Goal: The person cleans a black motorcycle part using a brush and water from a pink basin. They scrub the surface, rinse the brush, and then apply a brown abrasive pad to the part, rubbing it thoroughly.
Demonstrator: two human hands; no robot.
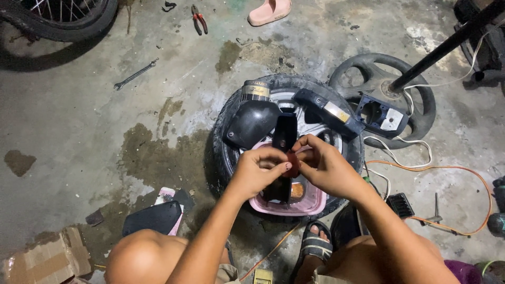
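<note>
The left hand point(259, 169) and the right hand point(322, 167) meet in the middle, and both grips are closed around the same long black plastic part point(284, 138), which stands almost upright between them. The fingers of each hand curl tight on it, and a small dark red piece point(292, 164) shows where the fingertips touch. The bottom of the black part reaches down into a pink plastic tub point(311, 204), which sits on top of a small black rubber tyre with a silver wheel point(225, 152) lying flat on the floor. A rounded shiny black plastic cover point(251, 122) rests on the left side of the tyre, just beside the hands. A long black housing with a yellow patch point(327, 111) lies across the top right of the tyre. A second black wheel point(379, 68) lies behind, touching the first one, with a black bracket point(380, 114) on it and a dark pole point(447, 43) leaning over it. White wires point(400, 158) and an orange cable point(463, 173) loop on the grey concrete floor point(79, 131) to the right. Farther away lie a silver spanner point(134, 74), red-handled pliers point(199, 19) and a pink slipper point(269, 10). Near the person's knees are a flat black panel point(153, 217) and a torn brown cardboard box point(44, 259).
</note>
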